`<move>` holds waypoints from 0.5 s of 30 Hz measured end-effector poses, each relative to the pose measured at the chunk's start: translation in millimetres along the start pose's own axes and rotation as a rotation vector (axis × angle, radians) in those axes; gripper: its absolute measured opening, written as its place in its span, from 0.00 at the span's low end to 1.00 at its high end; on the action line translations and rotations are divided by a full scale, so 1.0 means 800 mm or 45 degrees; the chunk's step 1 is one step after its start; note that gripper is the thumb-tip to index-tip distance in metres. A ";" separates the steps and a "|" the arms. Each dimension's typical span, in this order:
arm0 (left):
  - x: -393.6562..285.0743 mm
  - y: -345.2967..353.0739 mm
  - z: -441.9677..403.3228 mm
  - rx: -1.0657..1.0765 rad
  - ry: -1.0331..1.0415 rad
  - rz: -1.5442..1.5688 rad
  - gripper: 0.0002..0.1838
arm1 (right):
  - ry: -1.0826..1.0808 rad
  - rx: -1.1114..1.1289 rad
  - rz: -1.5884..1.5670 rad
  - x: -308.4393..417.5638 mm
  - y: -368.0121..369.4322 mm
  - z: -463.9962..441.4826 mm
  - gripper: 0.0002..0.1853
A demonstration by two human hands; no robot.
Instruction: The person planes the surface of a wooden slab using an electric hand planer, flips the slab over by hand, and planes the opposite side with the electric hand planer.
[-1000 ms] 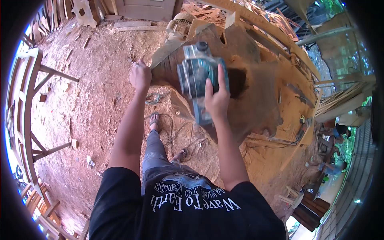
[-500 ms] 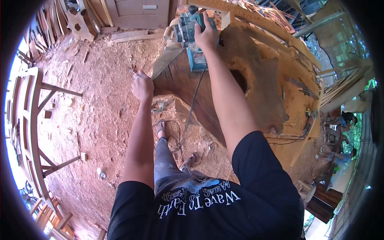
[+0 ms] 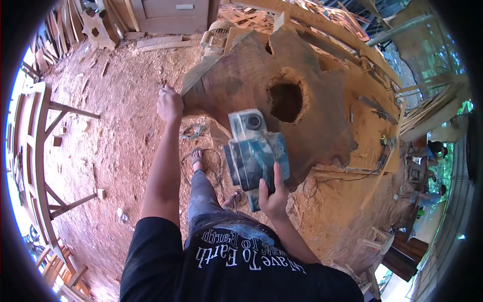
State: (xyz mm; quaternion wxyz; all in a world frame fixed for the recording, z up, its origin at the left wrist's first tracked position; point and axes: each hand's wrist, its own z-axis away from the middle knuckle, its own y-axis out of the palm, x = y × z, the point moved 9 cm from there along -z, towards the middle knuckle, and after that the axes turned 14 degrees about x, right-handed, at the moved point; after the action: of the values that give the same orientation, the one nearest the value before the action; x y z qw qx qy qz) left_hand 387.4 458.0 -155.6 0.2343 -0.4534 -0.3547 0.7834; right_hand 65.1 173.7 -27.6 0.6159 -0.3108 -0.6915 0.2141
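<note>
A teal and grey power planer (image 3: 259,156) is in my right hand (image 3: 274,196), its fingers around the handle, at the near edge of a big wooden slab (image 3: 236,80). The slab is brown, irregular in outline, with a large dark hole (image 3: 286,102) through its middle. My left hand (image 3: 170,103) is closed at the slab's left tip; whatever its fingers hold, if anything, is too small to make out.
Wood shavings cover the ground (image 3: 121,126). A wooden frame with legs (image 3: 37,151) stands at the left. A cable (image 3: 347,178) runs by the slab's right side. Long timber rails (image 3: 332,25) lie behind it. People (image 3: 430,196) are far off at the right.
My right hand has swung the planer out to the slab's far edge and back toward my body, lower than a second ago. My left hand has stayed near the slab's left tip.
</note>
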 end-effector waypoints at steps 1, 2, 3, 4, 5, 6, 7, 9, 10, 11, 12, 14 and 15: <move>-0.001 0.001 -0.002 0.002 0.002 -0.006 0.34 | -0.007 0.004 0.005 0.000 0.000 0.004 0.32; 0.002 0.002 -0.003 0.008 0.002 -0.016 0.34 | -0.001 0.008 -0.003 -0.003 0.001 0.002 0.32; 0.003 0.003 -0.004 0.008 0.000 -0.020 0.34 | -0.003 0.012 -0.010 -0.005 0.002 -0.015 0.32; 0.003 0.005 -0.006 0.004 0.009 -0.030 0.34 | -0.011 0.017 -0.017 -0.008 0.004 -0.037 0.32; 0.004 0.005 -0.006 -0.001 0.018 -0.042 0.34 | -0.011 0.023 -0.041 -0.011 0.007 -0.059 0.32; 0.005 0.004 -0.007 -0.007 0.027 -0.055 0.34 | -0.012 0.028 -0.066 -0.013 0.011 -0.087 0.31; 0.003 0.001 -0.006 -0.024 0.025 -0.054 0.33 | -0.080 -0.009 -0.087 -0.007 0.010 -0.117 0.31; -0.002 -0.003 -0.001 -0.054 0.021 -0.057 0.33 | -0.147 -0.069 -0.087 0.004 0.011 -0.179 0.30; 0.000 -0.002 -0.002 -0.056 0.028 -0.054 0.33 | -0.147 -0.093 -0.064 0.004 0.013 -0.208 0.31; 0.001 -0.001 -0.004 -0.058 0.037 -0.050 0.33 | -0.212 -0.132 -0.070 0.003 0.016 -0.237 0.31; 0.001 0.000 -0.006 -0.058 0.049 -0.046 0.33 | -0.276 -0.174 -0.073 -0.001 0.020 -0.266 0.31; -0.001 0.000 -0.004 -0.035 0.023 -0.011 0.33 | -0.275 -0.210 0.019 -0.010 0.027 -0.321 0.32; 0.000 -0.001 -0.003 -0.024 0.008 0.006 0.33 | -0.260 -0.218 0.058 -0.014 0.029 -0.349 0.32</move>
State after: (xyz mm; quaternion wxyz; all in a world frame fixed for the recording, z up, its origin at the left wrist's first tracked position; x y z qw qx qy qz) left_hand 389.3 459.8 -155.7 0.2294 -0.4588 -0.3602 0.7792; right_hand 344.4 158.6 -9.9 0.5087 -0.3545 -0.7590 0.1989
